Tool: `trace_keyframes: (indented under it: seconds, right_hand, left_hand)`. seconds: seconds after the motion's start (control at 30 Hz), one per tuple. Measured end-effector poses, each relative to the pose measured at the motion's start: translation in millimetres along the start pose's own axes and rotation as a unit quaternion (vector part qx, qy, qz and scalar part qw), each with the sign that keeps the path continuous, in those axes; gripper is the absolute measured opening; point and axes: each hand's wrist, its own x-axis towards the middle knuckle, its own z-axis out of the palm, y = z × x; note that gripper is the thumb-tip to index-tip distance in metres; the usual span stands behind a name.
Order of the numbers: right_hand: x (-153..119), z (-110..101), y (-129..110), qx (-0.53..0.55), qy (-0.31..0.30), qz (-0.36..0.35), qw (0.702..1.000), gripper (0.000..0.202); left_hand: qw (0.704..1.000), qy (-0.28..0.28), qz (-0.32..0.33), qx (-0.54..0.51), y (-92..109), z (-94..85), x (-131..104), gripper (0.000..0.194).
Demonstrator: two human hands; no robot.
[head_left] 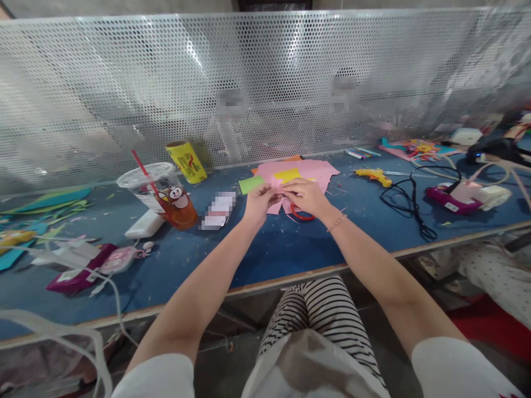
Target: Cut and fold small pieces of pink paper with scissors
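Both hands meet over a pile of paper at the middle of the blue table. My left hand (259, 202) pinches a small pink paper piece (276, 187) from the left. On its right side, my right hand (306, 194) has its fingers closed on the same piece. Pink sheets (326, 170) lie beneath and behind, with a yellow piece (289, 175) and a green piece (250, 184) on or beside them. Red-handled scissors (303, 216) rest partly under my right hand, their blades hidden.
A cup of tea with a straw (178, 204), a yellow can (187, 162), a phone (219, 210) and a white power bank (145, 224) stand or lie left. Rightward are a yellow glue gun (374, 177), black cable (412, 207) and purple power strip (452, 200). A perforated metal screen (286, 83) rises behind.
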Motion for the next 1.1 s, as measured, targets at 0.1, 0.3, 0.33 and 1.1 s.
trace_keyframes:
  seconds: [0.1, 0.3, 0.33, 1.1]
  right_hand:
    - [0.7, -1.9, -1.6, 0.005, -0.007, 0.006, 1.0, 0.021]
    - [1.4, -2.9, -2.7, 0.017, -0.01, 0.029, 0.999, 0.02]
    - [1.4, -2.6, -2.1, 0.018, -0.013, 0.03, 0.999, 0.02]
    - [1.0, 1.4, 1.5, 0.087, 0.069, 0.169, 0.979, 0.019]
  left_hand:
    - [1.0, 0.003, 0.007, 0.003, -1.3, 0.1, 0.3, 0.02]
    - [1.0, 0.0, 0.017, 0.022, -2.6, -0.2, 0.0, 0.022]
    - [1.0, 0.003, 0.017, 0.026, -2.6, -0.2, -0.1, 0.022]
    - [0.993, -0.081, 0.042, 0.081, -6.0, 6.3, -8.8, 0.033]
